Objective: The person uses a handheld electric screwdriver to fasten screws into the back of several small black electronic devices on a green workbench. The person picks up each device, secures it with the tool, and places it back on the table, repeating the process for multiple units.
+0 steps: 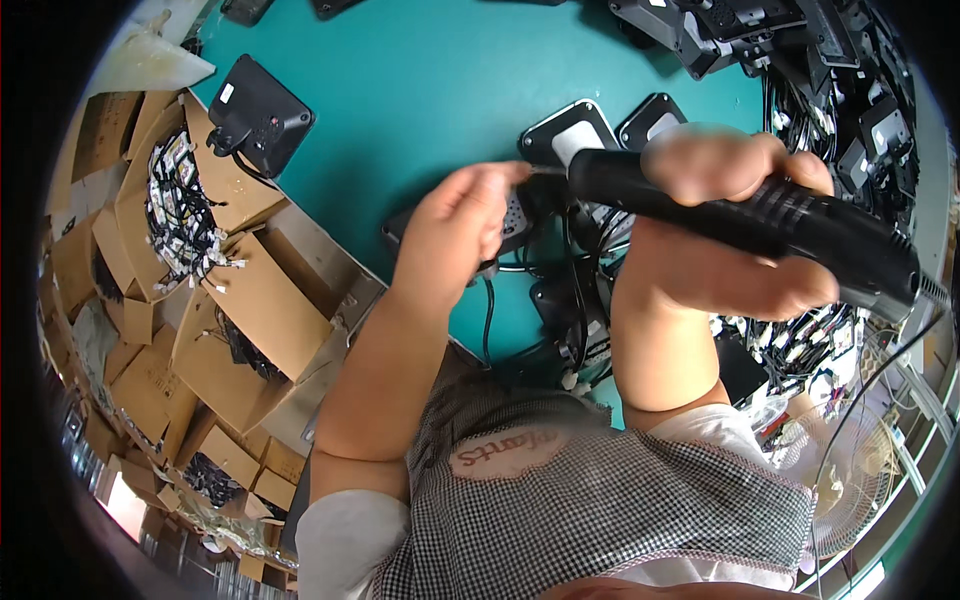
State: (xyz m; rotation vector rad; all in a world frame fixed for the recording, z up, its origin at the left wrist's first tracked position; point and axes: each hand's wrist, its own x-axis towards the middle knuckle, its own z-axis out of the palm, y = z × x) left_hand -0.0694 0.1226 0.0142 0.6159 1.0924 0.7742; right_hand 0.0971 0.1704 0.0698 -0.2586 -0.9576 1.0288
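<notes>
Gripping driver (728, 220) in right hand (700, 265); positioning left hand (458, 225) at bit (548, 170) (cannot tell whether pinching anything); partly hiding unit (514, 216) near cable (489, 320).

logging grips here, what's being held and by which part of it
The right hand holds a black power tool around its mid-body. Whether the left hand pinches anything cannot be told.

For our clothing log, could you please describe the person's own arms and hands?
The left hand and right hand wear no gloves; both forearms are bare. Whitish short sleeves end near the elbows, with a black-and-white checked apron.
</notes>
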